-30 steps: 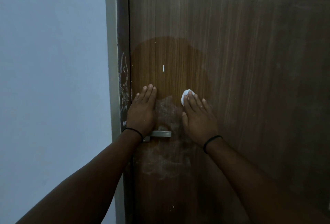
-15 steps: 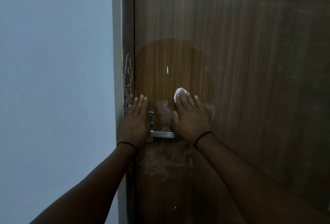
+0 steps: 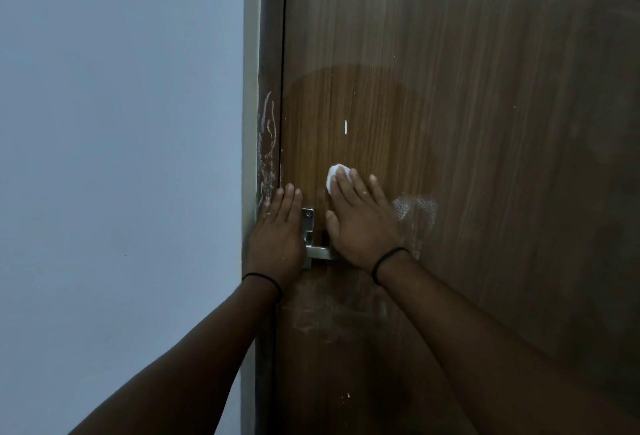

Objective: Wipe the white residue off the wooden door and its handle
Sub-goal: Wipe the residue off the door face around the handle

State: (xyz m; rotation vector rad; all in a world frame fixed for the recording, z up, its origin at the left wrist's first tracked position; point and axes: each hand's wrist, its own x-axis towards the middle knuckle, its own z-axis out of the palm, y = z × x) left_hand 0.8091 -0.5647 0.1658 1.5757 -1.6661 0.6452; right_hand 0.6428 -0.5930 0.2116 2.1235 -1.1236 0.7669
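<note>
Here your right hand (image 3: 360,220) lies flat, fingers straight, pressing a white wad (image 3: 335,175) to the wooden door (image 3: 485,123). At its 9 o'clock your left hand (image 3: 277,237) rests open-palmed by the metal handle (image 3: 317,252). Powdery white residue (image 3: 415,209) sits at 3 o'clock; more streaks the door frame (image 3: 266,143) beside the pale wall (image 3: 121,157).

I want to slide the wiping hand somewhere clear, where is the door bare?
Free: the darker patch above the white pad, around one white fleck. Crowded: the handle between left hand and right hand.
</note>
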